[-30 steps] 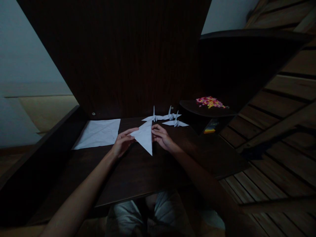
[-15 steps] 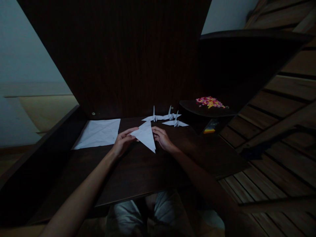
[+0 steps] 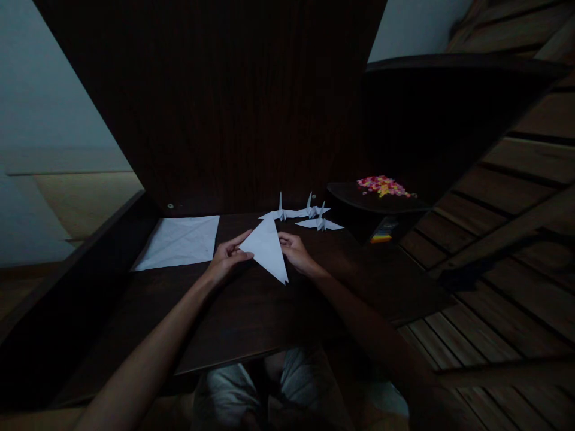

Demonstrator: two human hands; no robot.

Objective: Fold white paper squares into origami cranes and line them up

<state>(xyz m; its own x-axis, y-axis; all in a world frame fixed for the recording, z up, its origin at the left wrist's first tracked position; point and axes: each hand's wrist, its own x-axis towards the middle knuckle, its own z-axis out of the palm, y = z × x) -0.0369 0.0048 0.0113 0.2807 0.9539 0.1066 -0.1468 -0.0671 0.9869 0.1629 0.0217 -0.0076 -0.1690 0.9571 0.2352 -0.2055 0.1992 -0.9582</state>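
Note:
Between my hands is a white sheet of paper folded into a triangle (image 3: 266,247), one corner toward the back and a split corner toward me. My left hand (image 3: 226,258) pinches its left corner, thumb on top. At its right edge my right hand (image 3: 294,250) is closed on the paper, some fingertips hidden behind it. Just beyond stand three white paper cranes: a left one (image 3: 281,214), a back one (image 3: 311,211) and a front right one (image 3: 321,224). A creased white sheet of paper (image 3: 179,240) lies flat to the left of my left hand.
Pink, red and yellow small pieces (image 3: 384,186) are heaped on a dark corner shelf (image 3: 372,204) at the right. Under it shows a small item with a rainbow-coloured edge (image 3: 381,233). A raised dark side board (image 3: 76,272) borders the dark tabletop (image 3: 233,329) on the left.
The folded paper has turned slightly and its near corner has shifted a little toward me and right. Both hands keep hold of it; the cranes and flat sheet stay put.

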